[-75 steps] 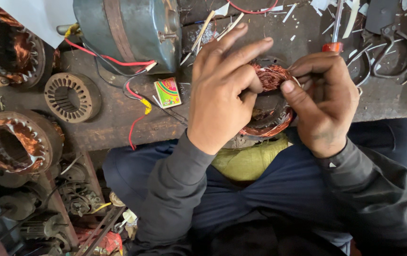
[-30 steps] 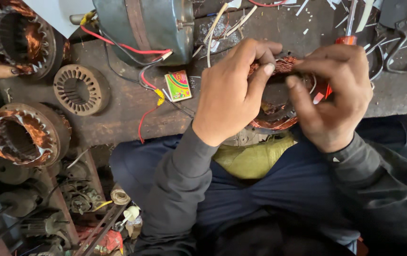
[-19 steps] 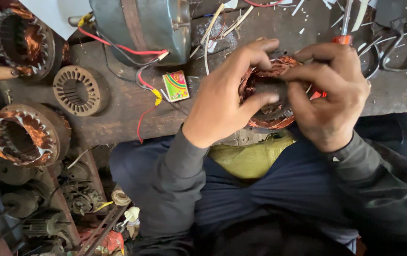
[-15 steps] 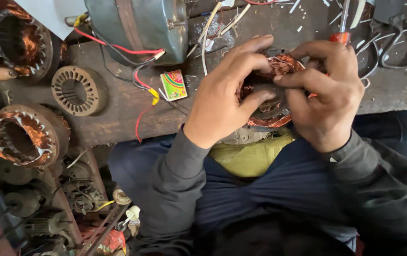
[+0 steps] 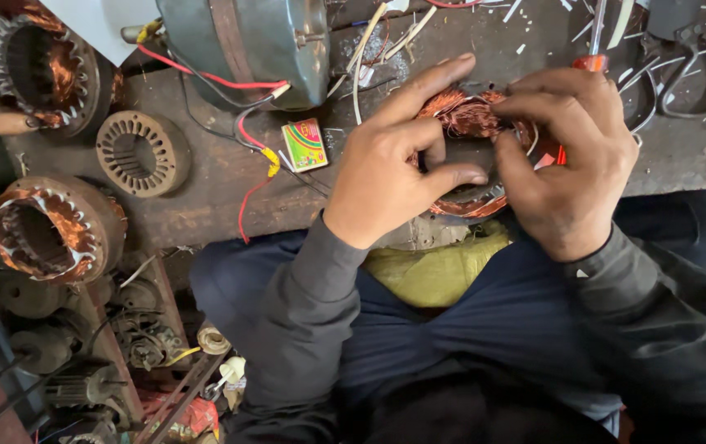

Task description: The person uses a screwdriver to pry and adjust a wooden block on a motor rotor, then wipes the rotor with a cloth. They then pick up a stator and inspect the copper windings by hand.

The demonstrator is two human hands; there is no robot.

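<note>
A round motor stator (image 5: 470,204) wound with copper wire rests at the near edge of a worn wooden bench, above my lap. My left hand (image 5: 394,164) grips its left side, fingers curled over the rim and into the bore. My right hand (image 5: 567,164) holds the right side, its fingers pressing on the bunched copper coil (image 5: 461,113) at the top. Both hands hide most of the stator. A red-handled screwdriver (image 5: 590,57) lies just behind my right hand.
A grey-green motor housing (image 5: 246,45) with red and yellow wires stands behind. A small colourful box (image 5: 304,144) lies beside it. Other stators sit to the left: wound ones (image 5: 45,226) (image 5: 41,70) and a bare one (image 5: 133,152). A yellow cloth (image 5: 439,267) lies on my lap.
My hands have kept working around the stator's copper coil, fingers shifting from the rim onto the top bundle. The view has moved slightly; the stator stays at the bench edge.
</note>
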